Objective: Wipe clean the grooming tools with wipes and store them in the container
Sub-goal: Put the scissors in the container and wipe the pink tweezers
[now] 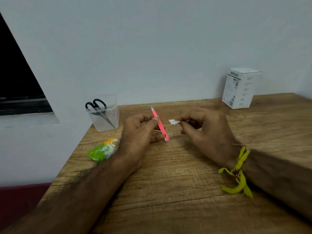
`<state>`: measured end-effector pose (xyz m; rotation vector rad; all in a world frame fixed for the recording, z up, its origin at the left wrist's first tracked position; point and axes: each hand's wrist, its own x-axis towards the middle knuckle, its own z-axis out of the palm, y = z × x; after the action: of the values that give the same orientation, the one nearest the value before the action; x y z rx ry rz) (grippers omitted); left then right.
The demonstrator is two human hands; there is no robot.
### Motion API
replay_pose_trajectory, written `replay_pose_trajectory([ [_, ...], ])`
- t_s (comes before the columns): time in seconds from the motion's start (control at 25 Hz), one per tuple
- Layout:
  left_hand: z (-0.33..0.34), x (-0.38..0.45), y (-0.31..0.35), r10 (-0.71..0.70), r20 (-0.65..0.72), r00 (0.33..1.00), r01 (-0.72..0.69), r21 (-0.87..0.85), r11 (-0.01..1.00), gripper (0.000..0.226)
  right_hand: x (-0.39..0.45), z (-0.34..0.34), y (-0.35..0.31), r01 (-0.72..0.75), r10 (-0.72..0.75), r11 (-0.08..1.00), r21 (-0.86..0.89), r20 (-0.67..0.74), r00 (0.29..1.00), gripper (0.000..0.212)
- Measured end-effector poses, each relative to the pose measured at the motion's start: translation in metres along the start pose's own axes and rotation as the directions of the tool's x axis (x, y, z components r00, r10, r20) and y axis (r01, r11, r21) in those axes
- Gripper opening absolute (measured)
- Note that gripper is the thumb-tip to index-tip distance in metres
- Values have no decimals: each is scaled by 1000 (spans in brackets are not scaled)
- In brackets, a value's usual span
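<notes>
I have the slim pink tweezers with bare metal tips (160, 123) pinched in my left hand (140, 130), thumb pressed on the pink shaft a little above its middle and the other fingers curled behind it. The tool stands tilted over the wooden table (168, 183), upper tip leaning away to the left, lower end close to the tabletop — whether it touches I cannot tell.

I judge this a light, stiff, springy thing with a smooth painted skin; it should slip easily once damp, so the hold near the middle suits it, leaving both metal ends free to be rubbed. Squeezing too hard would likely close the arms, so a moderate pinch seems right.

My right hand (204, 130) pinches a small crumpled white wipe (173, 122) between thumb and fingertips. The wipe is soft and limp, and it sits just beside the tweezers, to their right and apart from them — no contact yet.

The clear plastic container (105, 119) stands at the table's far left corner with black-handled scissors (99, 110) already upright inside. A green and white wipes sachet (103, 150) lies by my left wrist, and a white cardboard box (239, 88) sits against the wall on the right.
</notes>
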<state>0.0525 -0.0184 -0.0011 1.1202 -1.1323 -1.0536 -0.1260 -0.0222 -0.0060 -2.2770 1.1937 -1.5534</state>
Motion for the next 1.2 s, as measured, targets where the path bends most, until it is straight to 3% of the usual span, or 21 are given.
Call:
replay_pose_trajectory([
  [0.16,1,-5,1,32,61,998,-36,61,998,12,0,1,-4,-288,281,911,296,67,957,14],
  [0.48,1,-9,4,18,161,987,-27,56,998,13,3,2,-5,-427,431,704,568,136,892,8],
  [0.84,-2,-9,3,2,181,983,-9,41,999,17,5,-2,-6,-433,435,728,531,130,891,12],
  [1.0,-1,-9,4,6,206,979,-12,27,1000,18,5,0,-7,-409,427,801,437,62,902,8],
  [1.12,-1,-10,4,5,247,969,-9,14,1000,19,4,2,-3,-387,409,841,378,26,912,25],
  [1.2,0,-11,5,-1,281,960,-2,8,1000,19,4,2,0,-371,400,866,336,-16,917,24],
])
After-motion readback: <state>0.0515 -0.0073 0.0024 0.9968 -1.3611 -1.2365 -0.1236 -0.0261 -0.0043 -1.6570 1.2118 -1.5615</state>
